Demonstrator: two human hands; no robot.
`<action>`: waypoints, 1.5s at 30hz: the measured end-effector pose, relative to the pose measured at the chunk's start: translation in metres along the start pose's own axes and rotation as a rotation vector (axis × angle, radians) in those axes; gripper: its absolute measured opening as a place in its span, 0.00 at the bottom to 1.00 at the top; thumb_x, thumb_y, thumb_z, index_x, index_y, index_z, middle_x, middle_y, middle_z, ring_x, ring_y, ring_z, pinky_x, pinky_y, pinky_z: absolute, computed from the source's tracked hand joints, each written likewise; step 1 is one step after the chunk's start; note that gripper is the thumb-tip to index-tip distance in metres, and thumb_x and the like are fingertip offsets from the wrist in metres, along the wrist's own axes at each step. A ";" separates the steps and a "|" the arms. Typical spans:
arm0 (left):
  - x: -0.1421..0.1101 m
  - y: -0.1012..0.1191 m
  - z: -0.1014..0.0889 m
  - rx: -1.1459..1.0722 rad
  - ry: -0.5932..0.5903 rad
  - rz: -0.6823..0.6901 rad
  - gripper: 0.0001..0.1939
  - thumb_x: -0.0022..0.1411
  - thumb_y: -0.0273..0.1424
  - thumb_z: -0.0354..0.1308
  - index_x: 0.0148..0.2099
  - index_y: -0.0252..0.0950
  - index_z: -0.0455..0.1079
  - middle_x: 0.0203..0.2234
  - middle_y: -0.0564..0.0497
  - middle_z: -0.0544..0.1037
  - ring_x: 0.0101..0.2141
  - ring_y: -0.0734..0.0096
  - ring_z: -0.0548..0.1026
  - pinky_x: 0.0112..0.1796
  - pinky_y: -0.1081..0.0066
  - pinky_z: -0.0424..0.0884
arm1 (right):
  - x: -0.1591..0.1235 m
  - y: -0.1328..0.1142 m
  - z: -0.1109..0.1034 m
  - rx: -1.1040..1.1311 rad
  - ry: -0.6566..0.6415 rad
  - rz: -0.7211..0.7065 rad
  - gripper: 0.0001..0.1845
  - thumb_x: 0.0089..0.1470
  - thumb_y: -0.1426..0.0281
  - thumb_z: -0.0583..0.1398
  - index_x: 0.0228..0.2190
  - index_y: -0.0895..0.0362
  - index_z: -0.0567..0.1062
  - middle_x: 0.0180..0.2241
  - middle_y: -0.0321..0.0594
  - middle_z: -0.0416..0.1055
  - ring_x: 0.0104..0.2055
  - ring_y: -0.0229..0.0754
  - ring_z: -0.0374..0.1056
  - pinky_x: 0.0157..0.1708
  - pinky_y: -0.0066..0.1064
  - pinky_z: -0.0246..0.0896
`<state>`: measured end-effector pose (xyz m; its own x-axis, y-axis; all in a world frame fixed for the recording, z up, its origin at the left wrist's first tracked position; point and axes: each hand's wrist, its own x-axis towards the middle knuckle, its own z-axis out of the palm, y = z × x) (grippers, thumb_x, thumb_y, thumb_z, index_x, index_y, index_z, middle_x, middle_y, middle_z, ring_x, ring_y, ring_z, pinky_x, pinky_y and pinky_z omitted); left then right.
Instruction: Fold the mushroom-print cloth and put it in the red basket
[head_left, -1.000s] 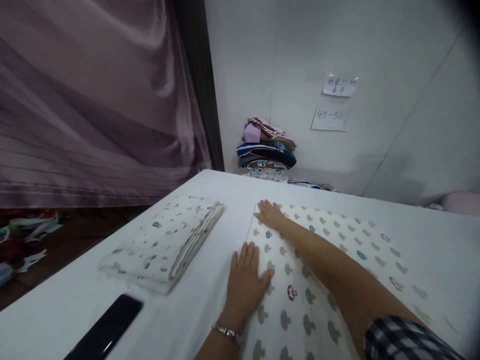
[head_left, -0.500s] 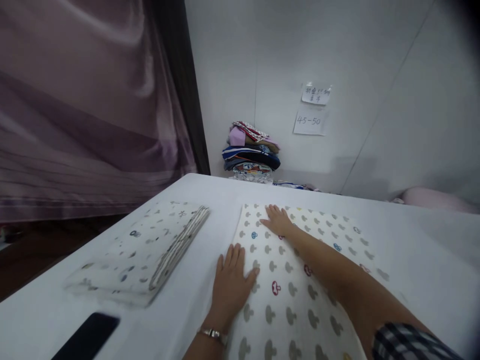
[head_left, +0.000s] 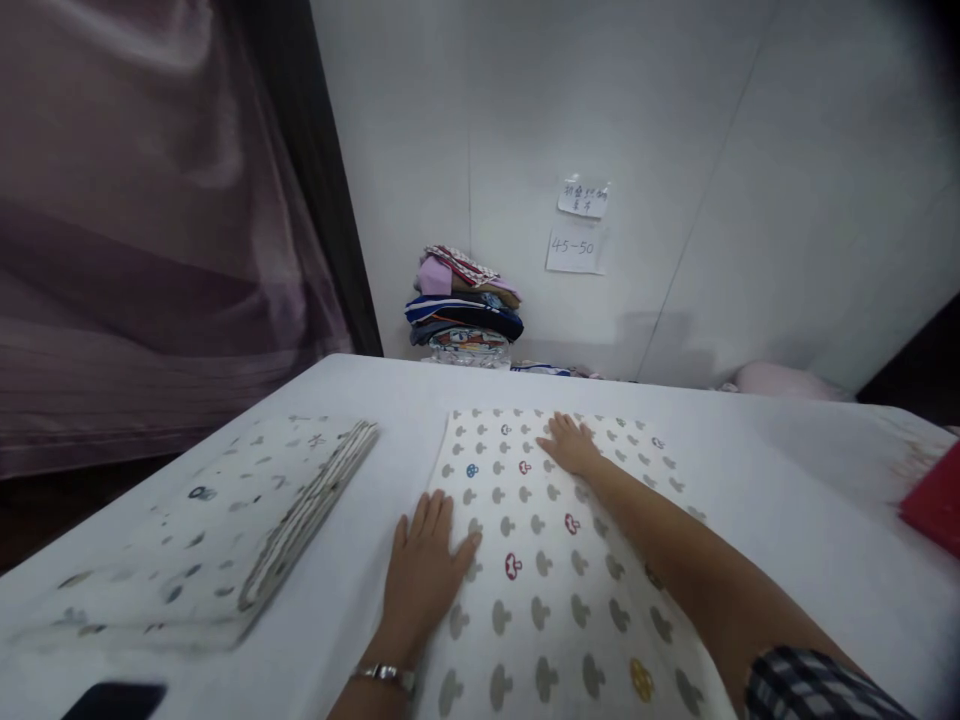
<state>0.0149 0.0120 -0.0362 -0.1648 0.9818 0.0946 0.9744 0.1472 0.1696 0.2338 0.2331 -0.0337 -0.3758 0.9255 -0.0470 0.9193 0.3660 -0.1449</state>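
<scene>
A white cloth printed with small mushrooms lies spread flat on the white table. My left hand rests flat on the cloth's near left edge, fingers stretched out, a metal bracelet on the wrist. My right hand lies flat on the cloth farther back, near its far edge, fingers spread. A checked sleeve covers my right upper arm. Neither hand holds anything.
A folded stack of white printed cloths lies to the left on the table. A dark phone sits at the near left edge. A pile of folded coloured clothes stands by the wall, paper notes above. A red object shows at the right.
My right hand has slid rightward along the cloth's far edge, from its far left corner toward the middle. The left hand stays flat on the cloth. The view has turned to the right.
</scene>
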 end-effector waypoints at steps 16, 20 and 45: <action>0.003 -0.004 0.001 -0.010 0.039 0.023 0.31 0.62 0.45 0.42 0.62 0.34 0.58 0.62 0.41 0.58 0.62 0.53 0.52 0.58 0.48 0.51 | -0.032 0.090 -0.009 -0.045 0.016 0.264 0.37 0.60 0.50 0.39 0.62 0.60 0.50 0.66 0.49 0.38 0.67 0.50 0.32 0.61 0.49 0.32; 0.003 -0.002 -0.003 -0.007 0.030 0.028 0.32 0.62 0.45 0.41 0.63 0.34 0.58 0.62 0.42 0.58 0.62 0.53 0.53 0.57 0.48 0.52 | -0.029 0.097 -0.013 -0.020 0.006 0.236 0.35 0.60 0.50 0.40 0.61 0.57 0.55 0.66 0.47 0.41 0.67 0.50 0.35 0.60 0.50 0.36; 0.004 -0.001 -0.001 -0.047 0.017 0.026 0.38 0.62 0.51 0.38 0.64 0.29 0.54 0.64 0.41 0.54 0.63 0.51 0.48 0.59 0.48 0.47 | -0.227 0.109 0.006 -0.036 0.086 0.250 0.36 0.61 0.51 0.41 0.63 0.59 0.52 0.66 0.46 0.40 0.67 0.49 0.35 0.62 0.48 0.31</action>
<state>0.0132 0.0158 -0.0353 -0.1429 0.9830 0.1156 0.9702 0.1159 0.2129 0.4187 0.0628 -0.0449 -0.1265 0.9919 0.0076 0.9865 0.1266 -0.1043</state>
